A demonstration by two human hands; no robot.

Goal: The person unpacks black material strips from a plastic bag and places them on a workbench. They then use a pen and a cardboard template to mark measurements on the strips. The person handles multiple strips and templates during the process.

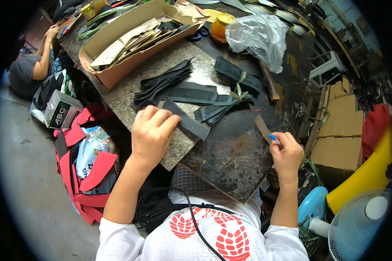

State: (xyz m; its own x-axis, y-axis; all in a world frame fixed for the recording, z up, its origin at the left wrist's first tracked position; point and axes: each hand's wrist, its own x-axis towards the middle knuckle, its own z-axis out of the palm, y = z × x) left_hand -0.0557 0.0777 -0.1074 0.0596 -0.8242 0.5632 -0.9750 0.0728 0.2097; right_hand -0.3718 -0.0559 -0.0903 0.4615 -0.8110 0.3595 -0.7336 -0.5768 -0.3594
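Note:
My left hand [154,135] is closed, its fingertips at the edge of a dark grey strip [189,122] that slants over the stone slab. On the right, my right hand [286,156] grips a pen [273,138] with a blue end. A narrow brownish-grey strip [262,127] reaches from those same fingers toward the table; whether they hold it too is unclear. Beyond my left hand lies a fanned stack of black strips [165,82]. Flat dark strips [191,95] lie beside it, and tied bundles of dark strips [237,76] rest to their right.
The speckled stone slab [174,156] lies on a worn dark table [231,169]. A cardboard box [113,71] of flat pieces, an orange jar [222,28], a plastic bag [259,39] and a wooden handle [269,82] stand beyond. Another person [28,69] sits far left; a fan [357,230] stands lower right.

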